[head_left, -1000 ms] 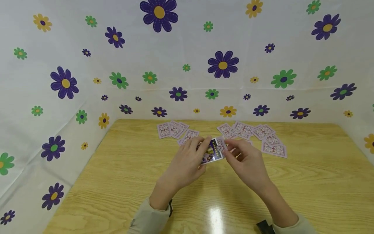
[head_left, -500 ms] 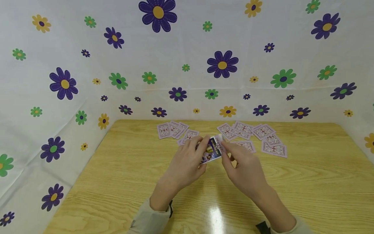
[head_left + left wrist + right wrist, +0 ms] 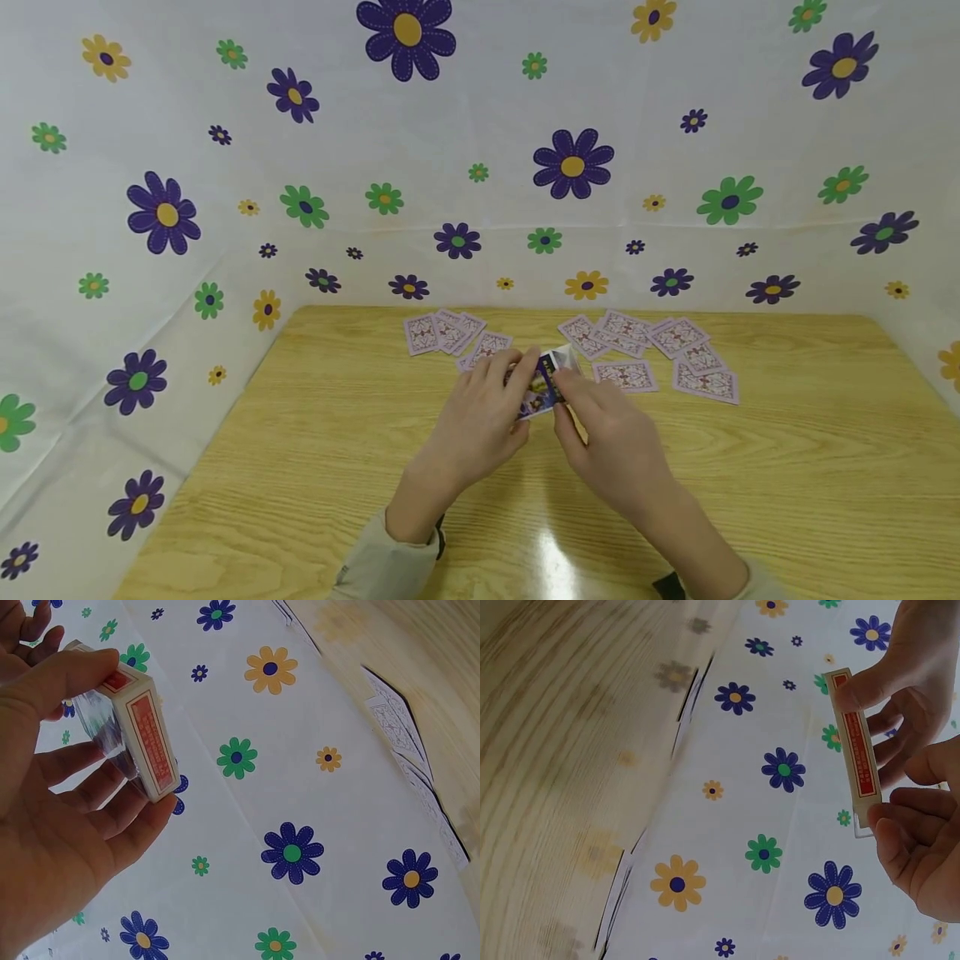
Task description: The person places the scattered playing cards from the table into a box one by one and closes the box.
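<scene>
My left hand (image 3: 480, 408) grips a playing card box (image 3: 535, 398) near the middle of the head view, its front dark purple with yellow print. In the left wrist view the thumb lies along one edge of the box (image 3: 154, 742) and the fingers curl under it; a red panel runs down its narrow side. The box's white flap (image 3: 567, 358) stands up at the right end. Finger and thumb of my right hand (image 3: 618, 437) are closed on that end. In the right wrist view its fingertips (image 3: 877, 815) touch the box's lower end.
Behind the box on the wooden table (image 3: 322, 467), face-down playing cards (image 3: 450, 333) lie to the left and more patterned cards (image 3: 626, 377) to the right, several overlapping. A flowered cloth (image 3: 480, 125) hangs behind the table.
My right hand has moved left, from pinching a patterned card at the box's end to the end itself. That card is out of sight. My left hand keeps its grip.
</scene>
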Available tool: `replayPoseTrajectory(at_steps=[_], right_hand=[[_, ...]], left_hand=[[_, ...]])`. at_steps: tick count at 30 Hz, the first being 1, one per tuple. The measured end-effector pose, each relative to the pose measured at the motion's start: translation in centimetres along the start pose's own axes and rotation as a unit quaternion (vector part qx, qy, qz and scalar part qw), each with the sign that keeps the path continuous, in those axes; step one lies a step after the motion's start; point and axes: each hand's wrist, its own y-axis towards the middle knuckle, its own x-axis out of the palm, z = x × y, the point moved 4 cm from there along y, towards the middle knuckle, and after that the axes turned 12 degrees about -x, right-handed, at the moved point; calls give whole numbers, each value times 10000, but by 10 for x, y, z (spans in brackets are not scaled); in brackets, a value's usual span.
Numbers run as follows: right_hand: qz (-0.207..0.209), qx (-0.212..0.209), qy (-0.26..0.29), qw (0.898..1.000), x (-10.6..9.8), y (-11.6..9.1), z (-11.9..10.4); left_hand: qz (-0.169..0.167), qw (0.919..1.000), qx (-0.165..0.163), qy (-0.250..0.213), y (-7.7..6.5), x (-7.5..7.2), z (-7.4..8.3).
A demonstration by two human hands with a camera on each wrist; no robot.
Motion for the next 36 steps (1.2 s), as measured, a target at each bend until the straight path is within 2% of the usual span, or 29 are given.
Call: replayPoseTrajectory(at_steps=[7,15,18,25,28,31,34,36], right_hand=[[-314,106,-120,9994,4,-1,-2],[-269,293,236,9989,-1,0,2],[-154,305,389,9987,-3,0,5],[443,339,977,9937,-12,-1,25],[512,727,1012,9909,-15,-3,41],[377,1365,883,9860,-16,-9,63],[-51,2128,693,9746,-15,-16,88],[-479,2537,526,9647,-13,-21,105]], left_hand=[[-54,10000,-55,61,1,1,-3],[42,9999,-122,-28,1,-2,-7],[67,9999,-144,-24,1,-4,-8],[109,9998,-175,32,1,-6,-11],[16,9997,-244,31,1,-7,-13],[-127,9995,-287,-3,1,-7,-14],[-193,9994,-285,-30,1,-8,-14],[-191,9994,-286,-55,1,-9,-14]])
